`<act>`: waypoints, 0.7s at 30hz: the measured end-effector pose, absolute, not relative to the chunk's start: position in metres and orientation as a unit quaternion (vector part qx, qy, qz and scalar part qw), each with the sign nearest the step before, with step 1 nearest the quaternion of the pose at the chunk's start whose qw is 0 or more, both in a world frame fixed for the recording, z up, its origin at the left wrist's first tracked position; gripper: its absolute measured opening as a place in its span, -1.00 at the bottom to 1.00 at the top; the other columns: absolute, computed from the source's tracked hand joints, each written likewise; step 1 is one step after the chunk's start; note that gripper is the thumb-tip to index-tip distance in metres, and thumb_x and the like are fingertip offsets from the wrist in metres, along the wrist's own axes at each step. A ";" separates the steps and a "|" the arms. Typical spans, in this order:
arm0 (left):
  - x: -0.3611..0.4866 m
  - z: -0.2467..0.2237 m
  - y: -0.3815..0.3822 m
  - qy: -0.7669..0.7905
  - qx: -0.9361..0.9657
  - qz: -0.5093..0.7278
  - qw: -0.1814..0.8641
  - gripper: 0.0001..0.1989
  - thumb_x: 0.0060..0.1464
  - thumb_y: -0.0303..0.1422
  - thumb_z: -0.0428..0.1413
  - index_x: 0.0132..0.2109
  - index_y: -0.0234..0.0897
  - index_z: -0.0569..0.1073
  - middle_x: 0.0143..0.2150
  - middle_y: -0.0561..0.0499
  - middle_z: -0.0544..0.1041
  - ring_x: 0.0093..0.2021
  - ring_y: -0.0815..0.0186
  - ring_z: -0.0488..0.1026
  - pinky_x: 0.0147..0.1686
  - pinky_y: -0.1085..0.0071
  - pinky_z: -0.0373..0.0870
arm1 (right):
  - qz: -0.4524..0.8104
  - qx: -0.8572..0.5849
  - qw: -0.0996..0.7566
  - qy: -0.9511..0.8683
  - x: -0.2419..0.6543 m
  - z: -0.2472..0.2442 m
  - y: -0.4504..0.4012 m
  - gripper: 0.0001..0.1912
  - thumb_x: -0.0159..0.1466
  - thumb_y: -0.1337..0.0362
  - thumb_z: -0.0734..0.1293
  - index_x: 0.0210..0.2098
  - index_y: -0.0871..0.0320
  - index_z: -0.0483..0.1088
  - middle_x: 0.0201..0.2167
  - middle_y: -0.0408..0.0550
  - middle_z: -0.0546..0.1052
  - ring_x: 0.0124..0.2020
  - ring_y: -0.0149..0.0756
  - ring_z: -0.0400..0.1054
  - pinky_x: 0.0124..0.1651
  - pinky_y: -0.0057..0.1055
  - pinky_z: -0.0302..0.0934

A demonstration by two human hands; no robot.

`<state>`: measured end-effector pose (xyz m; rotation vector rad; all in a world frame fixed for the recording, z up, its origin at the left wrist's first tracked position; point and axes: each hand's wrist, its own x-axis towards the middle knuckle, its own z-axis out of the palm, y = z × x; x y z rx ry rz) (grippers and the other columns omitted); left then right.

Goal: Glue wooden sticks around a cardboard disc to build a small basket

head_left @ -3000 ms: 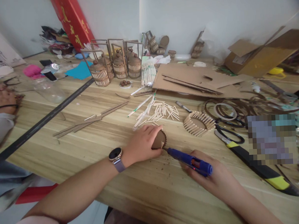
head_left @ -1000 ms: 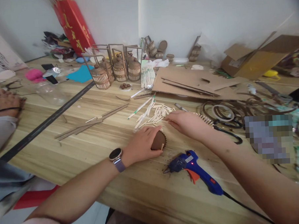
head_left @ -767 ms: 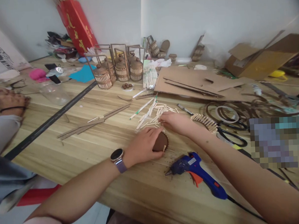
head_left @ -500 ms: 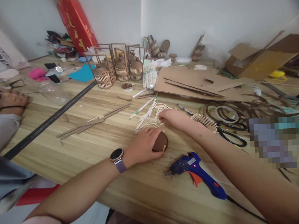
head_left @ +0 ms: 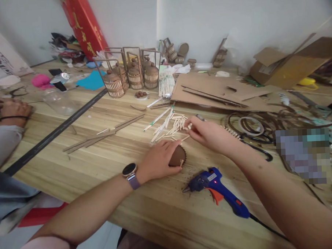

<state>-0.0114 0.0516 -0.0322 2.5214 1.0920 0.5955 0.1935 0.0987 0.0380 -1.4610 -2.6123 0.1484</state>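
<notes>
My left hand (head_left: 159, 159) wraps round the left side of a brown round disc (head_left: 177, 155) with a ridged edge, lying on the wooden table. A short pale stick stands at the disc's near edge, by my left thumb. Above and to the right, my right hand (head_left: 201, 132) has its fingers pinched at the edge of a pile of short pale sticks (head_left: 177, 124); whatever is between the fingertips is too small to make out. A blue glue gun (head_left: 212, 185) with an orange trigger lies below my right forearm.
Small lidded baskets with tall handles (head_left: 136, 76) stand at the back. Flat cardboard (head_left: 208, 91) lies behind the sticks, brown strips (head_left: 103, 136) to the left. Scissors (head_left: 256, 150) and coiled strips are at the right. Another person's hands (head_left: 14, 109) rest at the far left.
My right hand has moved a little to the right along the stick pile, uncovering more sticks. My left hand stays on the disc.
</notes>
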 end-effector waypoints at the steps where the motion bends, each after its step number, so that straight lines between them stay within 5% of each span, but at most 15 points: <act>1: -0.012 -0.032 0.052 0.385 0.883 0.210 0.168 -0.22 0.00 -0.24 0.25 0.30 -0.26 0.10 0.18 -0.21 0.38 0.17 0.00 0.29 0.16 0.05 0.27 | 0.079 -0.484 0.134 -0.861 0.200 0.038 0.091 -0.79 0.34 0.24 0.18 -0.11 0.13 0.38 -0.49 -0.14 0.52 -0.47 -0.31 0.37 -0.39 -0.45 0.13; 4: -0.012 -0.032 0.052 0.387 0.880 0.212 0.177 -0.22 0.00 -0.25 0.25 0.30 -0.26 0.10 0.19 -0.21 0.36 0.19 0.01 0.28 0.19 0.07 0.25 | 0.200 -0.479 0.228 -0.824 0.217 0.035 0.073 -0.75 0.30 0.11 0.23 -0.28 0.11 0.46 -0.42 -0.10 0.54 -0.42 -0.31 0.37 -0.36 -0.42 0.19; 10: -0.012 -0.031 0.052 0.397 0.874 0.207 0.188 -0.21 -0.03 -0.24 0.28 0.28 -0.28 0.13 0.20 -0.22 0.36 0.21 0.00 0.28 0.19 0.07 0.27 | 0.424 -0.432 0.190 -0.773 0.225 0.025 0.060 -0.64 0.27 0.01 0.28 -0.11 0.10 0.51 -0.40 -0.13 0.55 -0.40 -0.32 0.40 -0.35 -0.40 0.26; 15: -0.012 -0.031 0.053 0.397 0.874 0.203 0.191 -0.22 -0.03 -0.23 0.28 0.27 -0.28 0.14 0.19 -0.22 0.37 0.21 -0.01 0.28 0.17 0.06 0.28 | 0.390 -0.376 0.195 -0.817 0.216 0.023 0.060 -0.73 0.30 0.14 0.26 -0.19 0.11 0.53 -0.19 -0.05 0.61 -0.16 -0.26 0.47 -0.07 -0.33 0.31; 21: -0.012 -0.030 0.054 0.390 0.875 0.206 0.200 -0.23 -0.02 -0.23 0.27 0.27 -0.27 0.13 0.19 -0.23 0.37 0.20 -0.02 0.28 0.15 0.03 0.28 | 0.326 -0.410 0.174 -0.834 0.204 0.021 0.054 -0.76 0.27 0.25 0.25 -0.15 0.11 0.52 -0.28 -0.06 0.62 -0.28 -0.29 0.48 -0.19 -0.37 0.33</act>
